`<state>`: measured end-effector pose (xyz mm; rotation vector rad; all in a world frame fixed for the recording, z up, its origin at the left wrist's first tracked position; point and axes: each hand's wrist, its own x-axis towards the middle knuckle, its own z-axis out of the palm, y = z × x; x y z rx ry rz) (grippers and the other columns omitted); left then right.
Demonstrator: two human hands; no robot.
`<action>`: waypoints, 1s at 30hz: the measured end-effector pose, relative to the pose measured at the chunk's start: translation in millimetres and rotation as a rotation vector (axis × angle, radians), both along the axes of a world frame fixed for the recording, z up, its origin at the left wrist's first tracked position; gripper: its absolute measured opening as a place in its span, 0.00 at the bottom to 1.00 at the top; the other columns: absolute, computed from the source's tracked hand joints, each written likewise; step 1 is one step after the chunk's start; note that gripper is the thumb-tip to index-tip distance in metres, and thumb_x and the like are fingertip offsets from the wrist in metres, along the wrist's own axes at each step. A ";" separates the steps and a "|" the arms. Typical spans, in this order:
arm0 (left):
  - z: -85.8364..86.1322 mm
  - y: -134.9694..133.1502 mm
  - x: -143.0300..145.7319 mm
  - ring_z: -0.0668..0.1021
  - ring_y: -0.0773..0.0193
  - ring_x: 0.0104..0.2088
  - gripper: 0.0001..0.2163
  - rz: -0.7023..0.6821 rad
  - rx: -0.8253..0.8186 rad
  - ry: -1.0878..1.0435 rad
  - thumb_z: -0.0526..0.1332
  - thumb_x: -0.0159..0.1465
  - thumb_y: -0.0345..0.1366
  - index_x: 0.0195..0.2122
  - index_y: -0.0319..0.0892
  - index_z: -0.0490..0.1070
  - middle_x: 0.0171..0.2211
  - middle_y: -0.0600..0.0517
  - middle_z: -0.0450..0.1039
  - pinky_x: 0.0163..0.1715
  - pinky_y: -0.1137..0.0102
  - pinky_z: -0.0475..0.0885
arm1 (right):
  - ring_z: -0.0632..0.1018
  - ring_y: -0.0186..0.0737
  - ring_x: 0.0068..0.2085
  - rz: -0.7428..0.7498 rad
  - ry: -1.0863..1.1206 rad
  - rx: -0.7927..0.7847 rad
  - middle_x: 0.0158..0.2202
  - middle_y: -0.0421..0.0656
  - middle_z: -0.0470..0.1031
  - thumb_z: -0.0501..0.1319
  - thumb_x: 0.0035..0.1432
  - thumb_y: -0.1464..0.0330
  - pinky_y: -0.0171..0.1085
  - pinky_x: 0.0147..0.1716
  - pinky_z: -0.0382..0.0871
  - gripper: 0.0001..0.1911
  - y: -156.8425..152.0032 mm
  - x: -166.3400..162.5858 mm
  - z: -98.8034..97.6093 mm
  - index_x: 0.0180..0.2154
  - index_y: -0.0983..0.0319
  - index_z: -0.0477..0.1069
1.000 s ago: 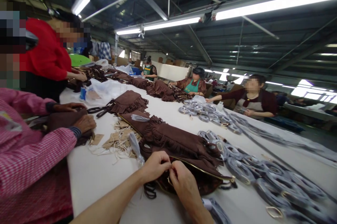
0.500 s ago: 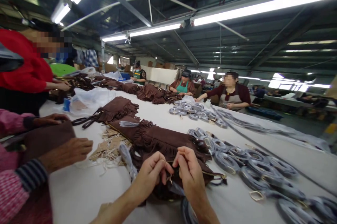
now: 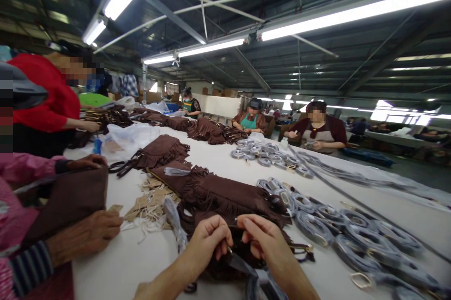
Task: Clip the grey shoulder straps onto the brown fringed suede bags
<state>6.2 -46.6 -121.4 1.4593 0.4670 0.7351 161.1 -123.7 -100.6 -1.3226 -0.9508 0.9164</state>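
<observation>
My left hand [image 3: 210, 240] is closed, pinching a small gold metal clasp [image 3: 229, 249] at its fingertips. A grey strap wrapped in clear plastic [image 3: 243, 266] runs from near the clasp down below my hands. My right hand [image 3: 262, 235] is also closed, thumb against forefinger; what it pinches is too small to make out. Under and behind both hands lie brown fringed bags [image 3: 229, 190], with a gold zipper end [image 3: 305, 247] to the right. My wrists frame the dark bag beneath, which is partly hidden.
Coiled grey straps [image 3: 366, 239] spread over the white table [image 3: 109, 262] on the right. Cardboard tags with white strings [image 3: 150, 203] lie to the left. Beside them, a co-worker's hand [image 3: 84, 234] rests near a brown bag [image 3: 70, 196]. Several people work around the table.
My right hand has turned so its fingers point left, and a plastic-wrapped strap shows more below. The co-worker at the far right has drawn an arm back from the straps.
</observation>
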 end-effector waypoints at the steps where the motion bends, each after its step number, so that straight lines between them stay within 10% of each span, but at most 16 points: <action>1: 0.3 -0.5 0.3 0.64 0.73 0.17 0.20 -0.003 -0.001 0.000 0.60 0.57 0.53 0.25 0.38 0.67 0.18 0.55 0.65 0.16 0.77 0.57 | 0.63 0.26 0.16 0.037 -0.002 -0.008 0.22 0.39 0.73 0.67 0.47 0.52 0.28 0.14 0.48 0.22 -0.9 -2.7 0.9 0.36 0.64 0.77; 14: -5.0 1.9 1.6 0.65 0.74 0.16 0.19 -0.037 -0.050 0.016 0.62 0.55 0.53 0.25 0.40 0.64 0.17 0.57 0.66 0.13 0.79 0.57 | 0.70 0.29 0.18 0.094 0.073 0.094 0.21 0.39 0.75 0.66 0.51 0.53 0.28 0.17 0.61 0.18 3.1 -26.5 -6.1 0.30 0.63 0.73; 21: -5.1 3.9 0.7 0.65 0.74 0.15 0.19 -0.008 -0.121 -0.010 0.62 0.55 0.52 0.25 0.39 0.64 0.16 0.57 0.65 0.13 0.79 0.61 | 0.79 0.38 0.38 0.041 0.381 0.160 0.36 0.43 0.79 0.73 0.43 0.61 0.36 0.42 0.74 0.18 4.4 -28.2 -14.4 0.37 0.61 0.76; 25: -6.5 3.1 1.2 0.65 0.74 0.15 0.18 -0.028 -0.109 0.003 0.61 0.55 0.50 0.24 0.39 0.64 0.17 0.56 0.67 0.13 0.79 0.61 | 0.77 0.34 0.28 0.028 0.296 0.126 0.30 0.43 0.79 0.73 0.44 0.62 0.31 0.28 0.72 0.15 6.4 -24.7 -17.0 0.32 0.64 0.76; 30: -5.7 2.2 1.4 0.66 0.73 0.16 0.14 -0.026 -0.102 0.012 0.61 0.55 0.46 0.24 0.39 0.65 0.20 0.54 0.69 0.13 0.79 0.62 | 0.60 0.22 0.15 -0.029 0.216 0.119 0.22 0.37 0.73 0.70 0.47 0.56 0.26 0.13 0.46 0.17 9.1 -21.9 -21.7 0.33 0.62 0.75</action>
